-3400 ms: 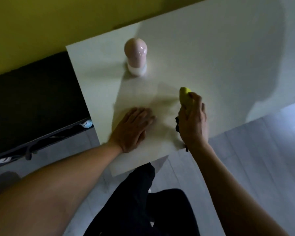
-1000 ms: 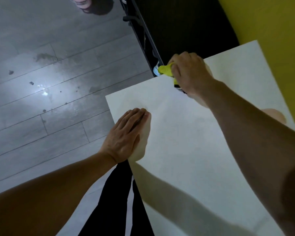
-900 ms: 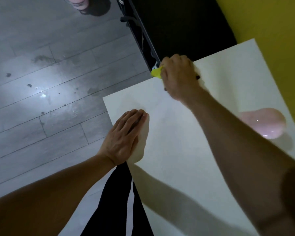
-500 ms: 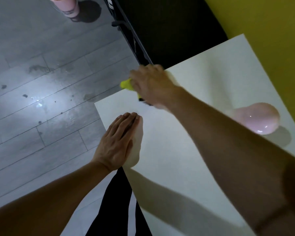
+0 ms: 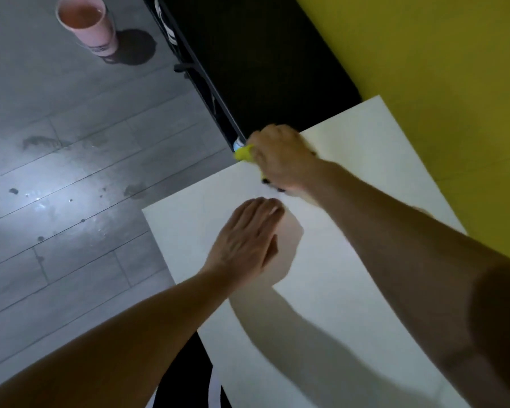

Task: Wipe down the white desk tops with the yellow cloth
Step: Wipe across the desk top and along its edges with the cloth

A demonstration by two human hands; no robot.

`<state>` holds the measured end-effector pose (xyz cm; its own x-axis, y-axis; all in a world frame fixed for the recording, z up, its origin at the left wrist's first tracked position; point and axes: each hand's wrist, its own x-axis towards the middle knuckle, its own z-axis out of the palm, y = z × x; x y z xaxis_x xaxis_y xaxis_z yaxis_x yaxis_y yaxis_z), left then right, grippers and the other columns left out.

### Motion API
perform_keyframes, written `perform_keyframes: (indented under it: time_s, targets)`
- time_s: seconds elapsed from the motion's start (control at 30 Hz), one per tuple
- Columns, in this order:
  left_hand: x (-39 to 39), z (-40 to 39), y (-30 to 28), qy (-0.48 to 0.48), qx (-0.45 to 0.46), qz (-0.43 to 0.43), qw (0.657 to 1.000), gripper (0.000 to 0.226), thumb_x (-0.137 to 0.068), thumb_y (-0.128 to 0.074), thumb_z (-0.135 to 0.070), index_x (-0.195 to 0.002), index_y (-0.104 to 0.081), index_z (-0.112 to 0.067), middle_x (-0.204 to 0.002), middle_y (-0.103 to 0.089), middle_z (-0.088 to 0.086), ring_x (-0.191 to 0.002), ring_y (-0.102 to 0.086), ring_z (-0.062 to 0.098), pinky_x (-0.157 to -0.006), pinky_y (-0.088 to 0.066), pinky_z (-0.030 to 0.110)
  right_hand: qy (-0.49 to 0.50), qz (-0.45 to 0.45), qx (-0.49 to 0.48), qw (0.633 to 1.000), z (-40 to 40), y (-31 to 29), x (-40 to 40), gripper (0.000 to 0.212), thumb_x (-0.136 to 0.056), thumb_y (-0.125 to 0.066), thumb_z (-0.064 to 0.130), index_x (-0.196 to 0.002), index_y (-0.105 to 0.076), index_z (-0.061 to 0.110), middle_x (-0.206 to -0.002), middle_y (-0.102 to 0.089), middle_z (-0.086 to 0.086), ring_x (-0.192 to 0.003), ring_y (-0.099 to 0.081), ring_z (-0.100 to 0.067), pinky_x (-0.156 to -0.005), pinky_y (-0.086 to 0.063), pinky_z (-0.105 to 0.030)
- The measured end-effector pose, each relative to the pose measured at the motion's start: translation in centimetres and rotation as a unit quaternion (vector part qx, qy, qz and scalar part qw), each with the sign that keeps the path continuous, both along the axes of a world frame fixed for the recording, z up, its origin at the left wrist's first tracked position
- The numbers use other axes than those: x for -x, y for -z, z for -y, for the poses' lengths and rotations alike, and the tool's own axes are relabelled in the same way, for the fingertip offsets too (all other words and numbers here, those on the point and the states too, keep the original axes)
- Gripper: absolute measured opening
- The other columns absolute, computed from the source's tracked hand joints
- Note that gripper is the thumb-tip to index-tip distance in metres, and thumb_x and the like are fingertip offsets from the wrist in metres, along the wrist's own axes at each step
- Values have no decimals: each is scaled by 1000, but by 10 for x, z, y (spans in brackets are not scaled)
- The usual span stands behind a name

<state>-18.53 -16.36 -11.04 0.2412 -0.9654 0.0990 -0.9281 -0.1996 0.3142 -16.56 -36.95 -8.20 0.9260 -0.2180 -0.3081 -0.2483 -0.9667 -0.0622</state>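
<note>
White desk top (image 5: 351, 260): flat, smooth, matte slab, seen from above and set at a slant across the view. Its far corner is met by a yellow wall; its near-left corner juts over grey floor. Shadows of two arms are cast across the near half.

Yellow cloth (image 5: 243, 153): bright yellow, bunched into a small wad. Only a small lump is seen, protruding past the knuckles that cover the rest. It is placed at the desk top's left edge, about midway along it, partly overhanging the edge. A few dark specks are seen on the surface just beside it; whether they belong to the cloth cannot be told.
</note>
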Motion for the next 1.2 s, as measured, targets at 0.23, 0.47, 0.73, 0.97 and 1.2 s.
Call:
perform_keyframes:
  time_s: [0.23, 0.47, 0.73, 0.97, 1.2]
  targets:
    - [10, 24, 6, 37, -14, -7, 999, 60, -102, -43, -25, -158, -40, -5, -164, -39, 17, -153, -37, 32, -127, -31, 44, -70, -31, -116, 990, 9, -24, 1, 45, -111, -32, 26, -155, -33, 21, -151, -41, -8, -139, -37, -29, -111, -27, -37]
    - [16, 32, 11, 41, -18, 4, 999, 60, -108, -32, -28, -164, -27, -9, -173, -20, 11, -161, -16, 28, -129, -27, 46, 89, -21, -85, 992, 139, -29, 52, 40, -110, -34, 27, -147, -45, 16, -141, -46, -18, -129, -45, -37, -107, -38, -46]
    - [23, 35, 10, 30, -24, 4, 999, 60, -106, -35, -26, -164, -30, -11, -172, -24, 10, -160, -20, 27, -128, -26, 45, -87, 17, -45, 995, 73, -22, 44, 41, -109, -41, 26, -149, -43, 16, -142, -49, -5, -129, -45, -26, -109, -32, -40]
    - [18, 38, 9, 37, -28, 2, 999, 60, -106, -35, -26, -164, -29, -11, -172, -24, 8, -160, -19, 25, -128, -25, 43, -37, 14, -135, 990, 116, -21, 51, 45, -108, -29, 36, -147, -44, 20, -139, -51, -10, -127, -46, -29, -114, -28, -45]
    - [21, 41, 9, 28, -35, 2, 999, 57, -110, -27, -30, -164, -29, -12, -172, -25, 8, -160, -20, 25, -127, -28, 45, 86, 45, -58, 994, 187, -17, 84, 54, -103, -22, 43, -138, -53, 15, -133, -54, -15, -124, -48, -36, -113, -28, -47]
